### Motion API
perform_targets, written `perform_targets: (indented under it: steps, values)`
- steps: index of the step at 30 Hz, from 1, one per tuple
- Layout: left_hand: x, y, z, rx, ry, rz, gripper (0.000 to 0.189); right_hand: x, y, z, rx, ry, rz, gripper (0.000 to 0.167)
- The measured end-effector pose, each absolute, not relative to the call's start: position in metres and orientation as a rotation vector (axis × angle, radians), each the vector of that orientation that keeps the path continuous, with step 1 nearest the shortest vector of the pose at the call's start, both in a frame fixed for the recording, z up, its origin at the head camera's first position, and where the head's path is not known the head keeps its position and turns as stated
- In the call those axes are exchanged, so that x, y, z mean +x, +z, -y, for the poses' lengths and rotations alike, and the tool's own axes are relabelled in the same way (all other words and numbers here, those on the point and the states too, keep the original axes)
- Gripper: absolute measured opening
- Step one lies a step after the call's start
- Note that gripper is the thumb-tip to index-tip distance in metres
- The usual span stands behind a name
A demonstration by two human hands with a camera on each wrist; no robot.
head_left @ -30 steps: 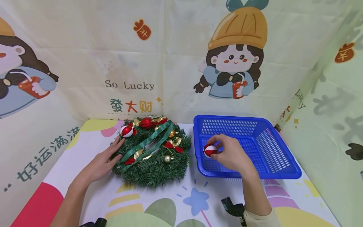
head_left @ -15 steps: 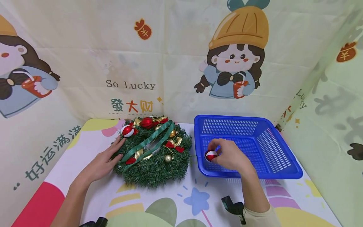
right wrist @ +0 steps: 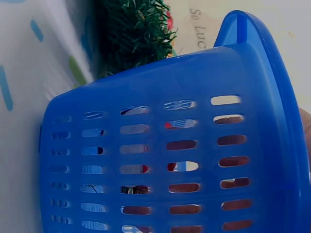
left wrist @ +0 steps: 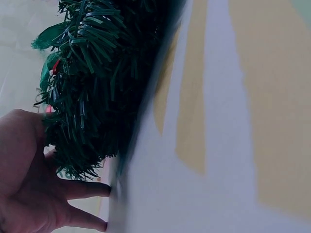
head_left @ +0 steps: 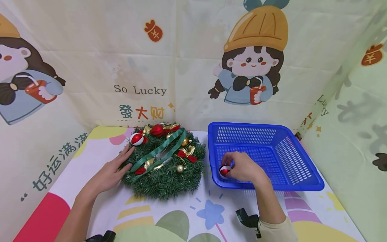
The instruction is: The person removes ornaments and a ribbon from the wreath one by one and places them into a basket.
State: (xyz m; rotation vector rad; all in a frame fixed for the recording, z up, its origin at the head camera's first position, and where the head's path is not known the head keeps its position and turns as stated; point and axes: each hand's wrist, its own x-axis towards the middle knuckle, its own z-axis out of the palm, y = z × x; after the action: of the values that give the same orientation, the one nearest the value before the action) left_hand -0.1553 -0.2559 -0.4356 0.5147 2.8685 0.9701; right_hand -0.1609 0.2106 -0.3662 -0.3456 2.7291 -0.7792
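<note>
My right hand (head_left: 243,167) pinches a red and white striped Christmas ball (head_left: 224,171) low inside the blue plastic basket (head_left: 266,186), near its left front corner. In the right wrist view the slotted basket wall (right wrist: 194,145) hides most of that hand and the ball. On the left edge of a green Christmas wreath (head_left: 163,185) rests my left hand (head_left: 110,173), its fingers spread over the needles. The wreath bears a green ribbon (head_left: 163,148), red and gold bows, a second striped ball (head_left: 136,139), a red ball (head_left: 157,130) and small gold balls (head_left: 180,168).
Wreath and basket stand side by side on a table with a printed cloth (head_left: 169,223). A cream curtain (head_left: 187,67) with cartoon figures hangs behind and at both sides. Black wrist camera mounts (head_left: 248,220) sit at both forearms.
My right hand has lowered the striped ball further into the basket, toward its front left corner. The left hand stays on the wreath.
</note>
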Motion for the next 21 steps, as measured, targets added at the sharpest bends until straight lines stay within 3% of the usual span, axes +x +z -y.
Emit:
perform_targets:
  steps: [21]
  values:
    - [-0.156, -0.435, 0.255, 0.509, 0.974, -2.864, 0.066, -0.162, -0.378, -0.208, -0.365, -0.687, -2.681, 0.027]
